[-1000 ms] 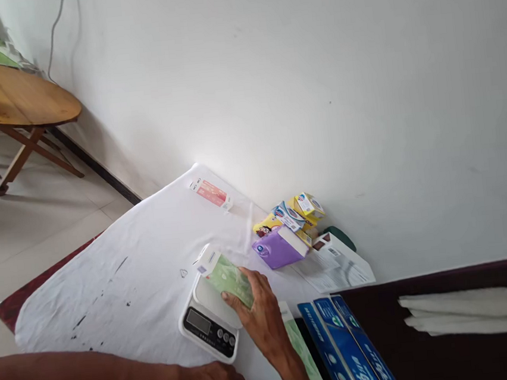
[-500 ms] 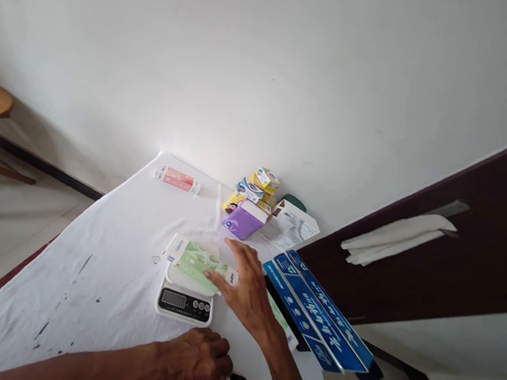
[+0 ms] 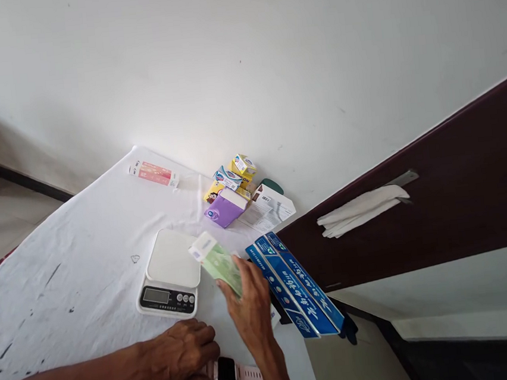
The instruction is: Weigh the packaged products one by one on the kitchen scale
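Note:
My right hand (image 3: pixel 250 301) grips a flat green-and-white packet (image 3: pixel 219 264) between thumb and fingers, over the table just right of the kitchen scale. The white digital scale (image 3: pixel 173 260) has a bare plate, and its dark display shows no readable figures. My left hand (image 3: pixel 182 358) rests closed on the table in front of the scale, fingers curled under; what they hold, if anything, is hidden. Beside its fingertips lies a pink-strapped smartwatch (image 3: pixel 226 372), one strap end reaching to the left hand.
Long blue cartons (image 3: pixel 295 287) lie at the table's right edge. Farther back sit a purple box (image 3: pixel 223 209), yellow and blue-white soap boxes (image 3: pixel 230 179) and a printed white card (image 3: pixel 273 209). A red-and-white packet (image 3: pixel 154 173) lies at the far corner. The wall stands behind.
The green packet has left the scale plate, lifted rightward by my right hand, which has closed on it. My left hand stays beside the watch. The whole view has shifted a little.

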Tool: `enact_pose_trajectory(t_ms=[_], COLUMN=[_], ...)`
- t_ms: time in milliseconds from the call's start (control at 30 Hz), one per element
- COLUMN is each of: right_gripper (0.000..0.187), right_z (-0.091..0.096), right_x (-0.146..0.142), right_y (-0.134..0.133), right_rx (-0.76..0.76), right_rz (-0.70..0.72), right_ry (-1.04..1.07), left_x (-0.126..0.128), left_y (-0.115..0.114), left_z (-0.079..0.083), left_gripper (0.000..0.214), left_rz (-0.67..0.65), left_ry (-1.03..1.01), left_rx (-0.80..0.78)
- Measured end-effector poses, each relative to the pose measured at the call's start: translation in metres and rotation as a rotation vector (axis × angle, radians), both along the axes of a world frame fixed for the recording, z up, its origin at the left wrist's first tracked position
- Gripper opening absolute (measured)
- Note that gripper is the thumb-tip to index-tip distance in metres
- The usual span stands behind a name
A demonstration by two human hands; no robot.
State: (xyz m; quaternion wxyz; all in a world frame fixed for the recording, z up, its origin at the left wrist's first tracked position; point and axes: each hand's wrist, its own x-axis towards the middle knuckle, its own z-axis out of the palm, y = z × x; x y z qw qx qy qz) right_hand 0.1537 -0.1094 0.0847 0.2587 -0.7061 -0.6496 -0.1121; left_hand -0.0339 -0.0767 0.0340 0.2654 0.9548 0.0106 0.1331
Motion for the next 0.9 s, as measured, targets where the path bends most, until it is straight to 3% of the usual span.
enact_pose_trajectory(t_ms=[167,400,567,733,900], right_gripper=[0.058,0.051,0.05,0.038,0.034], right_z=[-0.003,-0.033,-0.013,0.014,0.014], right_x=[0.044,0.053,0.042,0.012,-0.023], right_y=[-0.035,-0.045,-0.035,0.023,0.132], right_rx=[0.059,0.046,0.083,0.085,-0.046], right_rz=[-0.189,-0.247,-0.198,0.032,0.25], right_ry=[-0.107,-0.271,-0.287,-0.195,-0.135], left_x=[-0.001,0.001,0.001,0.003,0.017], left_y=[0.0,0.0,-0.002,-0.002,-0.005], left_z=[0.003,0.004,-0.001,-0.004,-0.027], left_gripper=[0.02,0.019,0.022,0.026,0.024], left_rz=[0.002,-0.011,0.01,0.025,0.066], left_ry=[-0.008,0.01,-0.006,-0.091,-0.182], left_rx=[-0.028,-0.042,-0.016,0.056,0.13])
